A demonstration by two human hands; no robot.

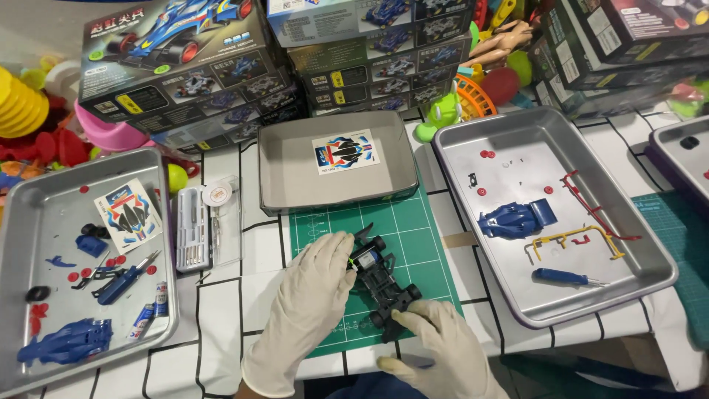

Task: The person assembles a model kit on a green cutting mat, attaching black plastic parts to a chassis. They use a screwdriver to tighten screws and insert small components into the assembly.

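Note:
A black toy car chassis (382, 281) with black wheels lies on a green cutting mat (402, 222). My left hand (314, 295), in a pale glove, pinches a small part at the chassis's upper end near a tiny green piece. In the same kind of glove, my right hand (436, 336) grips the lower end of the chassis by its rear wheels.
Right metal tray (650, 255) holds a blue car body (513, 219), red and yellow part frames and a blue screwdriver (565, 278). Left tray (18, 214) holds a sticker sheet, blue parts, cutters. A grey box (295, 188) with a sticker sheet sits behind the mat. Kit boxes are stacked behind.

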